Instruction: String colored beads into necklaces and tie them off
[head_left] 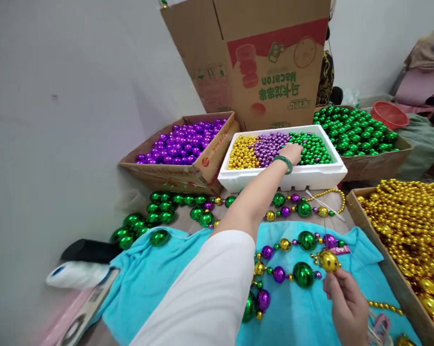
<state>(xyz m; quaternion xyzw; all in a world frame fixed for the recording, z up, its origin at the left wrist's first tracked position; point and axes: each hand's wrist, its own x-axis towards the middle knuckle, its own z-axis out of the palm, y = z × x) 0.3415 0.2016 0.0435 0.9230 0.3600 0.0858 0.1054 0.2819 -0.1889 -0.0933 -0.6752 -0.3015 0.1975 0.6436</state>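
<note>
My left hand (292, 152), with a green bangle on the wrist, reaches into a white foam tray (282, 179) and rests on small green beads (312, 146) next to small purple beads (269, 146) and gold beads (243, 153); its fingers curl down into the beads. My right hand (346, 300) pinches a thin thread or needle just below a large gold bead (328, 260) at the end of a bead strand (296, 271) of green, purple and gold beads lying on a turquoise cloth (159, 278).
A cardboard box of purple balls (183, 143) sits left of the tray, a box of green balls (357, 129) right, a box of gold bead strings (411, 226) far right. A tall carton (253, 62) stands behind. Loose green balls (155, 218) lie by the wall.
</note>
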